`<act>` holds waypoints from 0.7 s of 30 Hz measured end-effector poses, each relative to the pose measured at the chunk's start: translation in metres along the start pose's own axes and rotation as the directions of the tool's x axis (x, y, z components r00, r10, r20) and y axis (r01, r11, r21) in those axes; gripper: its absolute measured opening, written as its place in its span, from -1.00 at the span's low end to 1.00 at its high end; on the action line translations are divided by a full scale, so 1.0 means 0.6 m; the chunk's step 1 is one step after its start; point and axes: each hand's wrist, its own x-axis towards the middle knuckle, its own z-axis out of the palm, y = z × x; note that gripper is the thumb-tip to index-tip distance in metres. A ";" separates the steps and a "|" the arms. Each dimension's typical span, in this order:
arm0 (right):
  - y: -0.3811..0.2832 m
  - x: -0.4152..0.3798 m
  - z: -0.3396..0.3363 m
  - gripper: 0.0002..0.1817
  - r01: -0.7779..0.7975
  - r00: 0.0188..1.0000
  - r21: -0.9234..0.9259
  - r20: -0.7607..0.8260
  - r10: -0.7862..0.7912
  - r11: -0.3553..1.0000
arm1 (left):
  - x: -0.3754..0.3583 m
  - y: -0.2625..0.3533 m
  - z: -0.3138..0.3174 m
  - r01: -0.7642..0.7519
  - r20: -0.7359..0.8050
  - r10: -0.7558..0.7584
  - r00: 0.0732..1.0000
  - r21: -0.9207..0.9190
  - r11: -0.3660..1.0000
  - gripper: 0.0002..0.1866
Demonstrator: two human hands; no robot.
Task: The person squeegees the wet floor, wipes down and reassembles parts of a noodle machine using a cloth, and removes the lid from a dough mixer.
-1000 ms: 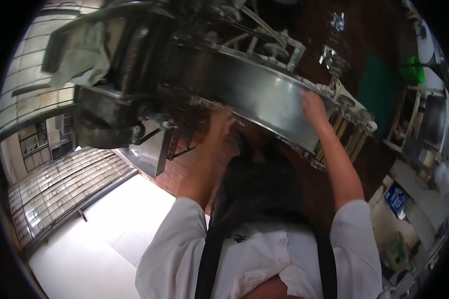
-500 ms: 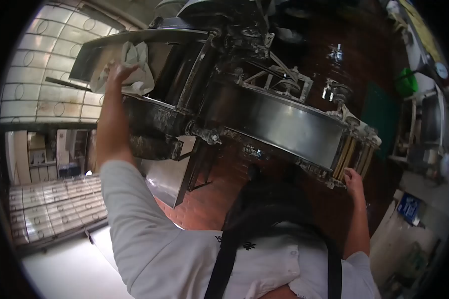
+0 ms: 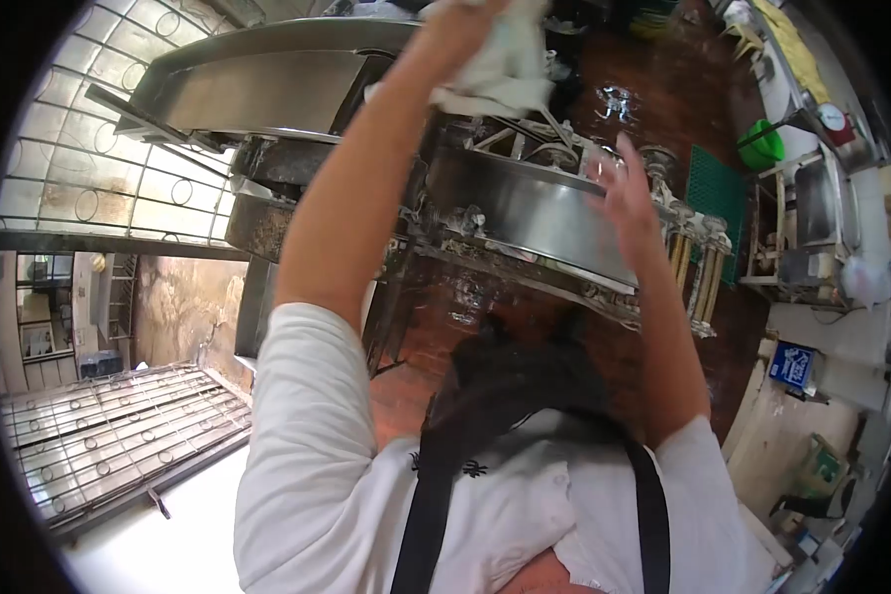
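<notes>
My left hand (image 3: 462, 32) reaches up at the top edge of the view, closed on a soft white cloth (image 3: 502, 67). The cloth hangs bunched over the middle of a roller machine; its upper part and my fingertips are cut off or blurred. My right hand (image 3: 628, 195) is raised above the machine's shiny metal bed (image 3: 535, 203), fingers spread and smeared by motion, with nothing in them. At the left, the machine's steel tray (image 3: 257, 89) has a bare surface. Brass-coloured rollers (image 3: 705, 275) stand at the right end, below my right hand.
Wet red floor tiles (image 3: 416, 381) lie below the machine. A barred window (image 3: 99, 148) is at the left. To the right are a green tub (image 3: 760, 146), a green mat (image 3: 715, 203), a dial scale (image 3: 835, 119) and a blue box (image 3: 793, 362).
My left hand has lifted the white cloth off the left tray and carried it right and up. My right hand has left the end rollers, moving up and left. The view has shifted.
</notes>
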 end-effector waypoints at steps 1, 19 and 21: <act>-0.069 0.031 0.048 -0.16 -0.043 0.990 0.231 -0.118 0.071 0.972 | -0.045 0.040 0.046 0.002 0.084 0.006 0.996 -0.095 0.995 -0.45; -0.013 0.028 -0.260 -0.59 0.174 0.895 -0.501 -0.279 -0.349 0.848 | -0.180 0.018 0.496 -0.828 0.256 0.913 0.318 0.543 0.137 -0.48; 0.017 0.018 -0.302 -0.58 0.218 0.888 -0.505 -0.252 -0.384 0.835 | -0.183 0.034 0.521 -0.813 0.209 0.841 0.498 0.450 0.369 -0.54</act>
